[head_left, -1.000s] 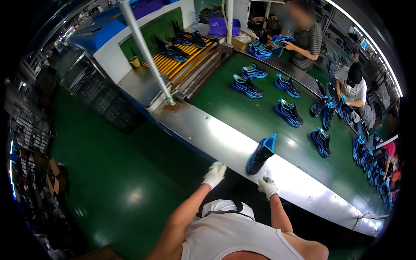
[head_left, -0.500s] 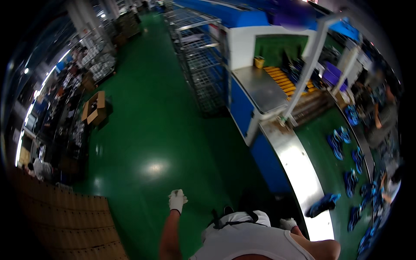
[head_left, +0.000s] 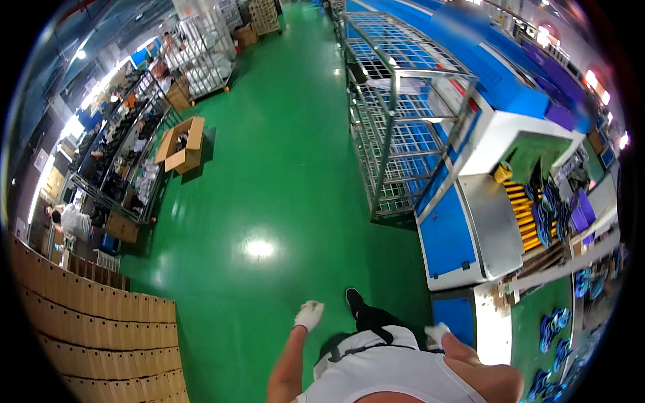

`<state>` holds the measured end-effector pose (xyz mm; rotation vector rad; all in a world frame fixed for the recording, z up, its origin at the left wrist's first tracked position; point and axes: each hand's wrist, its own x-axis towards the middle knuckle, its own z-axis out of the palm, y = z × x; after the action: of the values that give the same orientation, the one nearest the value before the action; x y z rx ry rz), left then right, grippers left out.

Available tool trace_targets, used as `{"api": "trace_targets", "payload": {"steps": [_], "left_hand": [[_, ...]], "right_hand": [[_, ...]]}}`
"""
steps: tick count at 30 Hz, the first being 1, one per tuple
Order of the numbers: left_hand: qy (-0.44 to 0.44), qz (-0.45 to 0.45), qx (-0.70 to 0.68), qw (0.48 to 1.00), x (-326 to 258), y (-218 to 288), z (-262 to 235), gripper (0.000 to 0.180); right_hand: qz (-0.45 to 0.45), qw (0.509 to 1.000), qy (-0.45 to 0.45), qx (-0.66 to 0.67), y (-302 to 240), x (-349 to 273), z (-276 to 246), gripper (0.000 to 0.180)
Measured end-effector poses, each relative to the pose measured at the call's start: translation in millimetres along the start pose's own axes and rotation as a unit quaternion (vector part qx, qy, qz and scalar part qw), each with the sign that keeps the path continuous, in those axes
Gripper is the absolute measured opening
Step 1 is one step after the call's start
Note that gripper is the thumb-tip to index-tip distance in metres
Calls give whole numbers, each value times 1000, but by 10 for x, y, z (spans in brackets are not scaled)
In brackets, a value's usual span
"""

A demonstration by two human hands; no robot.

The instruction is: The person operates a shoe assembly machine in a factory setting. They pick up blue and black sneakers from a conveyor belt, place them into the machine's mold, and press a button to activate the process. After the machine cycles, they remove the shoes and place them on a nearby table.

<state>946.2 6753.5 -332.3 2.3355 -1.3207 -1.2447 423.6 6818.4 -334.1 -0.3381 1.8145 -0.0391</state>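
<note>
We stood on a shiny green floor (head_left: 282, 195), one dark shoe (head_left: 353, 296) showing in front of our white top (head_left: 390, 369). Our left hand (head_left: 309, 315), in a white glove, hung over the floor, well apart from the equipment; its fingers looked bent, but we could not tell whether they were closed together. Our right hand (head_left: 437, 334), gloved likewise and partly hidden by the arm, was near a blue panel (head_left: 452, 316) and the bright metal ledge (head_left: 494, 326); we could not tell how its fingers stood, nor whether it touched either one. Beyond the ledge, on our right, the black-and-blue sneakers (head_left: 545, 333) sat on a green belt (head_left: 526, 329), well apart from both hands. Farther up stood a white and blue machine, where more dark footwear (head_left: 543, 221) rested on yellow rollers (head_left: 519, 208), near a yellow cup (head_left: 502, 172) and a purple bin (head_left: 582, 211). Beside the machine was a tall metal rack (head_left: 390, 127) with wire shelves. On our left we had rows of brown cartons (head_left: 101, 336) and, farther off, an open cardboard box (head_left: 193, 151) near shelving loaded with goods.
</note>
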Motion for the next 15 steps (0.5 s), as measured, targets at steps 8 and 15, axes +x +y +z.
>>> {"api": "trace_targets", "payload": {"steps": [8, 15], "left_hand": [[167, -188, -362, 898, 547, -199, -1020, 40], [-2, -244, 65, 968, 1272, -1088, -816, 43]], "right_hand": [[-333, 931, -145, 38, -4642, 254, 701, 31], [-419, 854, 50, -304, -6375, 970, 1374, 29]]}}
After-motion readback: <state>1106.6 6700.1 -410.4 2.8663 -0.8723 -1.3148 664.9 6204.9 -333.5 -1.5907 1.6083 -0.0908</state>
